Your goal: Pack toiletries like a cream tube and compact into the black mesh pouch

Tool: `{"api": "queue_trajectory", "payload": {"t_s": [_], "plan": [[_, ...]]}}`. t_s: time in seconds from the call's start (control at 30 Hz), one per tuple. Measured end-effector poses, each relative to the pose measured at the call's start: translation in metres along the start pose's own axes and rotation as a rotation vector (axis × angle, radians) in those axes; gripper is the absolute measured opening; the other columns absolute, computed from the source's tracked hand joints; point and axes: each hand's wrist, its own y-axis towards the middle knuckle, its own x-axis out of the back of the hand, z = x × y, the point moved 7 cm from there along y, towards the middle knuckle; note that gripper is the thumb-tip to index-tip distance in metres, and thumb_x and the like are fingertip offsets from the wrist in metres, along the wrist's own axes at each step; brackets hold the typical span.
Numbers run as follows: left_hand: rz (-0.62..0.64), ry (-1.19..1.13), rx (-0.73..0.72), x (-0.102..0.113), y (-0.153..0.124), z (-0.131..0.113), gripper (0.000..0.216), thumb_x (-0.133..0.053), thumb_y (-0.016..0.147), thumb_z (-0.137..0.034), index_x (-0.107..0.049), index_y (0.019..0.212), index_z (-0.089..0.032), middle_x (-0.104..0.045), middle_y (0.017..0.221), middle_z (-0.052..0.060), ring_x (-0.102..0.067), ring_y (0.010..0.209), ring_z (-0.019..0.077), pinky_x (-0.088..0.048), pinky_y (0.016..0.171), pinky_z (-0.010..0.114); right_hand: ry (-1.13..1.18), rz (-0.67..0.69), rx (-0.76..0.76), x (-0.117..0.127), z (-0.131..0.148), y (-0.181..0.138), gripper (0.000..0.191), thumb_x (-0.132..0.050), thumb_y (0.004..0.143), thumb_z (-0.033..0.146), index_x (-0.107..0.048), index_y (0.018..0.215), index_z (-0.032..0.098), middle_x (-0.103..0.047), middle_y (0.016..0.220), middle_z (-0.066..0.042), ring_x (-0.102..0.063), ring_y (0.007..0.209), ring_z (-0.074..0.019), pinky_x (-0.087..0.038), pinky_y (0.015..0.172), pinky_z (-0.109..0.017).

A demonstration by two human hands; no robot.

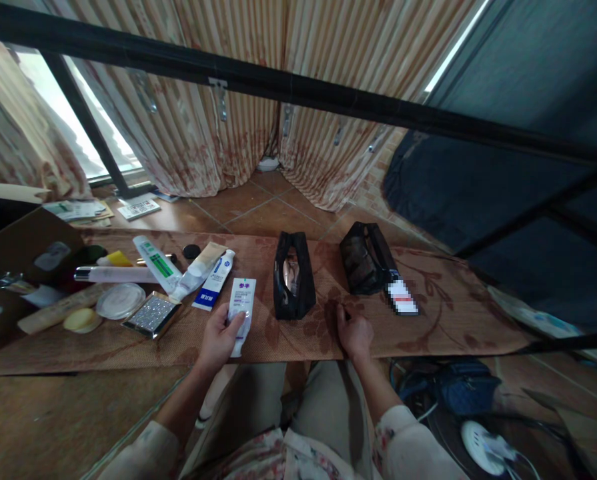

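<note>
The left hand (pixel 221 335) grips a flat white tube with purple lettering (pixel 243 299), thumb across its front, over the near edge of the worktop (pixel 298 341), which is spread with a brown leaf-patterned cloth. Whether the tube touches the cloth cannot be told. The right hand (pixel 355 331) lies near the worktop's near edge, fingers curled in; whether it holds anything cannot be told.

Just right of the tube stands a black soft pouch with an oval opening (pixel 304 280), something pale showing inside it. Farther right, beyond the right hand, is a black boxy pouch with see-through sides (pixel 357 263); a blurred white-and-red rectangular item (pixel 403 297) lies at its near right side.

Left of the held tube lie a white-and-blue squeeze tube (pixel 215 280), a beige tube with a white cap (pixel 207 258) and a white-and-green tube (pixel 158 262). Nearer and farther left are a glittery silver square case (pixel 151 315) and a round clear-topped container (pixel 121 301). A brown cardboard box (pixel 25 247) stands at the far left end.
</note>
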Motion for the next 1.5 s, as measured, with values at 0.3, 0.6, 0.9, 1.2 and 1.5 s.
{"api": "queue_trajectory", "payload": {"t_s": [0.3, 0.6, 0.9, 1.2, 1.5], "plan": [[0.002, -0.049, 0.022, -0.001, -0.0009, 0.0004, 0.037, -0.068, 0.069, -0.045, -0.06, 0.091, -0.016, -0.065, 0.074, 0.001, -0.058, 0.063, 0.0157, -0.046, 0.058, 0.025, 0.011, 0.002, 0.005, -0.0002, -0.0002, 0.0003, 0.04, -0.043, 0.09, 0.047, -0.073, 0.088, 0.02, -0.07, 0.08, -0.008, -0.059, 0.066, -0.0152, -0.029, 0.057, -0.024], [0.006, -0.065, -0.004, -0.0008, -0.001, -0.0014, 0.033, -0.067, 0.07, -0.043, -0.06, 0.088, -0.017, -0.062, 0.071, -0.001, -0.055, 0.061, 0.0144, -0.043, 0.056, 0.024, -0.009, -0.001, 0.003, 0.0006, 0.0004, -0.0003, 0.041, -0.042, 0.09, 0.048, -0.072, 0.092, 0.02, -0.07, 0.08, -0.008, -0.06, 0.066, -0.0159, -0.029, 0.057, -0.025], [-0.005, -0.064, 0.009, -0.0008, -0.0022, -0.0033, 0.031, -0.066, 0.07, -0.042, -0.059, 0.088, -0.017, -0.061, 0.072, -0.001, -0.055, 0.062, 0.0146, -0.043, 0.056, 0.024, -0.001, -0.008, 0.009, 0.0001, 0.0001, -0.0004, 0.042, -0.041, 0.09, 0.048, -0.072, 0.092, 0.02, -0.07, 0.082, -0.009, -0.06, 0.069, -0.016, -0.03, 0.058, -0.024], [-0.007, -0.039, -0.015, 0.0005, -0.0009, -0.003, 0.03, -0.065, 0.071, -0.04, -0.06, 0.088, -0.016, -0.062, 0.071, -0.001, -0.055, 0.061, 0.0144, -0.044, 0.056, 0.024, 0.001, -0.006, 0.002, 0.0001, -0.0003, 0.0001, 0.041, -0.042, 0.09, 0.048, -0.072, 0.089, 0.02, -0.07, 0.08, -0.009, -0.059, 0.066, -0.0156, -0.028, 0.057, -0.024], [-0.012, -0.033, -0.007, 0.0012, -0.0005, -0.0006, 0.032, -0.066, 0.07, -0.042, -0.06, 0.088, -0.016, -0.064, 0.073, 0.0, -0.056, 0.063, 0.0153, -0.045, 0.057, 0.024, -0.015, -0.007, -0.007, 0.0018, 0.0007, -0.0007, 0.037, -0.044, 0.09, 0.046, -0.072, 0.089, 0.022, -0.07, 0.08, -0.008, -0.058, 0.066, -0.0163, -0.026, 0.057, -0.025]]}}
